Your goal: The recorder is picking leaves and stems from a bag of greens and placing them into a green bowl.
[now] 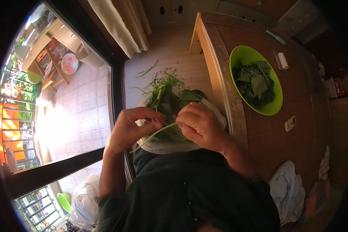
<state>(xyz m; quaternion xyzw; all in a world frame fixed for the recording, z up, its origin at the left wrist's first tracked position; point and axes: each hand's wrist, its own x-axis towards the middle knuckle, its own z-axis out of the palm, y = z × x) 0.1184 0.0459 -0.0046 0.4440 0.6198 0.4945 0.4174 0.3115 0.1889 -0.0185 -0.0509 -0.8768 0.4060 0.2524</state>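
Above my lap, my right hand (199,125) is closed on a leafy green stem (152,137), whose pale end slants down to the left. Close beside it, my left hand (137,125) has thumb and fingers drawn together by the stem; what lies between its fingertips is too small to make out. Under both hands, a white plastic bag (158,147) sits on my lap with green stems in it. Broad green leaves (162,99) stick up beyond my fingers, and my hands hide part of the bag.
On the brown table (266,143) at right stands a lime-green bowl (274,110) of picked leaves (257,83). Nearby lie a white remote-like device (290,123), a white cylinder (283,61) and a pale green-handled tool (275,37). Trimmed stems (168,78) litter the floor. A glass door frame (118,77) stands left.
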